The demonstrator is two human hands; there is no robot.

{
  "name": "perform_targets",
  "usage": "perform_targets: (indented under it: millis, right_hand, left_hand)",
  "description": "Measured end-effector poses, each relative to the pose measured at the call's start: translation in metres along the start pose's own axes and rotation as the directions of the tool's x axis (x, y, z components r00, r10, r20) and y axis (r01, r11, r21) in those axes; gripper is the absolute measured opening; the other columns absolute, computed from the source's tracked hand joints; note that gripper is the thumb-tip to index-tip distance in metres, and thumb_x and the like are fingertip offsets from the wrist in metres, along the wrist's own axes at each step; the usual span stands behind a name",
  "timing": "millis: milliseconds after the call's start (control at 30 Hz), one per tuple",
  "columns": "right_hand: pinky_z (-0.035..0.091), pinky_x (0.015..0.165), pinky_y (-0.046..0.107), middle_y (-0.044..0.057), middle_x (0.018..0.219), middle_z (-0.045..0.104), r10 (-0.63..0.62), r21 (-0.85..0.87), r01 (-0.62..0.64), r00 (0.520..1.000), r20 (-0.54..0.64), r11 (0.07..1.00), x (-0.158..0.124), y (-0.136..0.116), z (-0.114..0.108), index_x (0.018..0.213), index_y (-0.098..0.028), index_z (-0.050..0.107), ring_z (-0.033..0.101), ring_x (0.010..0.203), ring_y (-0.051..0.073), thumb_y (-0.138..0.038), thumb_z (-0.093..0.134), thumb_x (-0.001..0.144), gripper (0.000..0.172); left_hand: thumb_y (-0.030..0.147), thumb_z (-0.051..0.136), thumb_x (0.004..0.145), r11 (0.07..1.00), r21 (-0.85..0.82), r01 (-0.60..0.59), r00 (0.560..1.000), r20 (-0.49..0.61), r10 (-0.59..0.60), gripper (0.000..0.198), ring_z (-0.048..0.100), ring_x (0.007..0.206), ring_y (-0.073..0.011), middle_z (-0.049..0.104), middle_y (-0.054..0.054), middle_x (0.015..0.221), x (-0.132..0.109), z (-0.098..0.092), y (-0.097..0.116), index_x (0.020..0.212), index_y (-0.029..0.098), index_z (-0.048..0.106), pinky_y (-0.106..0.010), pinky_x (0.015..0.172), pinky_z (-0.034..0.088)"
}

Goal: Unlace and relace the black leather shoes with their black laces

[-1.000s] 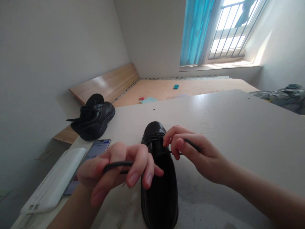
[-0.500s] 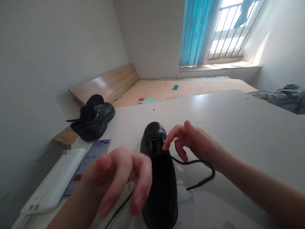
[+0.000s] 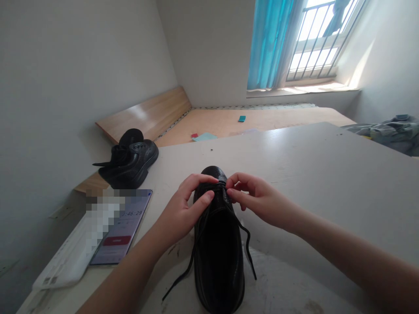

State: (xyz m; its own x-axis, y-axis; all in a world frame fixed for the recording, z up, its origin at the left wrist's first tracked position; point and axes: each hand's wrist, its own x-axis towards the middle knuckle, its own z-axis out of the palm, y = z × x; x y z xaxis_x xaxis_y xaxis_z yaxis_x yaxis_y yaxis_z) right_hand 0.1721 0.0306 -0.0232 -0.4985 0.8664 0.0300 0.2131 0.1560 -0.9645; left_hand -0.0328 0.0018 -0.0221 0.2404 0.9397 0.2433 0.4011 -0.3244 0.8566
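A black lace-up shoe (image 3: 220,248) stands on the white table (image 3: 288,170), toe pointing away from me. My left hand (image 3: 186,207) grips its front left side, with the index finger across the lacing and the thumb on the lacing's near edge. At the right edge of the lacing, my right hand (image 3: 255,196) pinches the black shoelace (image 3: 245,231) between thumb and fingertips. Both lace ends trail back over the shoe's sides, the left one reaching down to the table. The exact pinch point is partly hidden by the fingers.
Another black shoe (image 3: 131,161) sits at the table's far left. Nearer me lie a phone (image 3: 121,240) showing a running timer and a white flat object (image 3: 68,257), partly pixelated. Beyond the table is a wooden surface (image 3: 222,120) with small papers.
My left hand has moved forward and right, from above the shoe's left side onto its lacing. My right hand has closed on the lace by the eyelets. The right lace end now hangs closer to the shoe.
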Motion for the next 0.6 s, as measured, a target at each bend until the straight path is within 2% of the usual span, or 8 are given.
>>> perform_targets:
  millis: [100,167,267,367,467,533,600]
  right_hand:
    - [0.037,0.055,0.025,-0.001,0.073,0.050,-0.056,-0.065,0.058,0.998,0.025,0.996,0.000,-0.002,-0.001,0.085,-0.017,0.056,0.043,0.064,0.011,-0.037,0.054,0.089,0.021]
    - [0.034,0.054,0.024,-0.003,0.071,0.047,-0.110,-0.126,0.112,0.994,0.016,0.986,0.000,-0.001,-0.002,0.082,-0.018,0.053,0.040,0.062,0.010,-0.032,0.050,0.089,0.016]
    - [0.035,0.060,0.025,-0.002,0.075,0.048,-0.191,-0.194,0.182,0.981,-0.030,0.964,0.001,0.002,-0.004,0.079,-0.019,0.049,0.042,0.067,0.011,-0.022,0.052,0.086,0.008]
    - [0.036,0.061,0.026,-0.002,0.076,0.048,-0.223,-0.211,0.209,0.974,-0.046,0.955,0.001,0.003,-0.004,0.080,-0.020,0.048,0.042,0.069,0.011,-0.021,0.052,0.086,0.007]
    - [0.034,0.057,0.026,-0.003,0.072,0.049,-0.199,-0.084,0.195,0.979,-0.036,0.977,-0.002,-0.003,-0.002,0.082,-0.019,0.049,0.041,0.064,0.011,-0.026,0.051,0.089,0.010]
    - [0.038,0.060,0.026,-0.002,0.073,0.052,-0.163,0.106,0.161,0.987,0.011,0.981,-0.005,-0.009,0.000,0.083,-0.019,0.051,0.047,0.066,0.011,-0.028,0.055,0.089,0.012]
    - [0.041,0.066,0.027,0.000,0.077,0.057,-0.134,0.304,0.101,0.987,0.091,0.947,-0.008,-0.014,-0.001,0.086,-0.018,0.054,0.053,0.071,0.012,-0.028,0.061,0.088,0.013]
  left_hand:
    - [0.032,0.057,0.092,1.000,0.023,-0.017,1.000,0.016,0.016,0.017,0.055,0.116,-0.0252,0.061,-0.007,0.113,0.000,-0.002,0.001,0.098,0.022,0.070,-0.041,0.108,0.037]
    - [0.033,0.058,0.091,1.000,0.000,0.010,0.999,0.052,-0.010,0.019,0.055,0.114,-0.0246,0.060,-0.007,0.115,0.000,-0.004,0.002,0.099,0.023,0.072,-0.040,0.107,0.037]
    - [0.033,0.061,0.090,0.997,-0.047,0.059,0.991,0.121,-0.053,0.021,0.056,0.112,-0.0242,0.061,-0.006,0.114,-0.001,-0.006,0.005,0.103,0.024,0.075,-0.038,0.103,0.039]
    - [0.033,0.061,0.089,0.991,-0.091,0.100,0.984,0.159,-0.085,0.021,0.057,0.104,-0.0230,0.062,-0.005,0.105,-0.002,-0.005,0.008,0.100,0.023,0.076,-0.036,0.096,0.041]
    - [0.034,0.061,0.088,0.984,-0.111,0.139,0.981,0.153,-0.122,0.018,0.058,0.092,-0.0206,0.061,-0.004,0.094,-0.003,-0.001,0.010,0.089,0.021,0.074,-0.034,0.089,0.042]
    - [0.035,0.062,0.088,0.980,-0.132,0.149,0.981,0.146,-0.129,0.018,0.057,0.089,-0.0200,0.059,-0.003,0.091,-0.003,0.001,0.011,0.082,0.019,0.069,-0.033,0.087,0.042]
    - [0.036,0.063,0.087,0.974,-0.168,0.152,0.980,0.150,-0.127,0.019,0.056,0.092,-0.0206,0.058,-0.003,0.093,-0.003,0.003,0.010,0.079,0.019,0.064,-0.032,0.088,0.041]
